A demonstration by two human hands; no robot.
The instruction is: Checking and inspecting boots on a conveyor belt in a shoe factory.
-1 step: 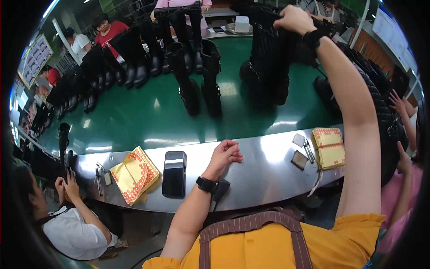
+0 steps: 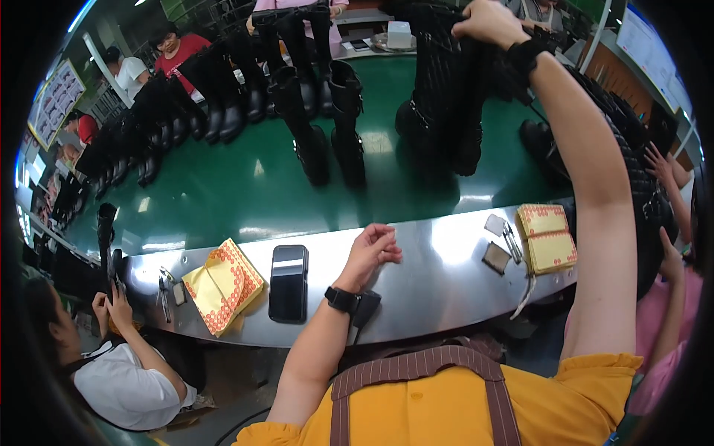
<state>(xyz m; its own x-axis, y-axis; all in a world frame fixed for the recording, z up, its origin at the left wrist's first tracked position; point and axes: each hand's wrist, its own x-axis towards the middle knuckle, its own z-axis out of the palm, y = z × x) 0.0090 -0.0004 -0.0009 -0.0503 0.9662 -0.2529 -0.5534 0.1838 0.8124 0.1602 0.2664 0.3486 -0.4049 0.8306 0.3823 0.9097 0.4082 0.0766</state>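
Reaching out toward one o'clock, the right hand (image 2: 487, 21) has its grip closed on the top of a tall black boot (image 2: 439, 104) standing on the green belt (image 2: 245, 186). The left hand (image 2: 374, 249) rests loosely curled and empty on the steel surface (image 2: 439, 282), unchanged, right of the phone (image 2: 288, 282).

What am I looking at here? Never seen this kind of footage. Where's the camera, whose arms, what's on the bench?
There is no machine here: a person wears a wide fisheye camera on the head, looking down, so straight edges bend near the rim. The two bare forearms rising from the bottom are the wearer's own. The right hand is raised and grips the top of a tall black boot standing on the green belt. The left hand rests loosely curled on the steel ledge, holding nothing. On the ledge lie a dark phone, yellow dotted sheets and a yellow pad. More black boots stand on the belt; other workers sit around.
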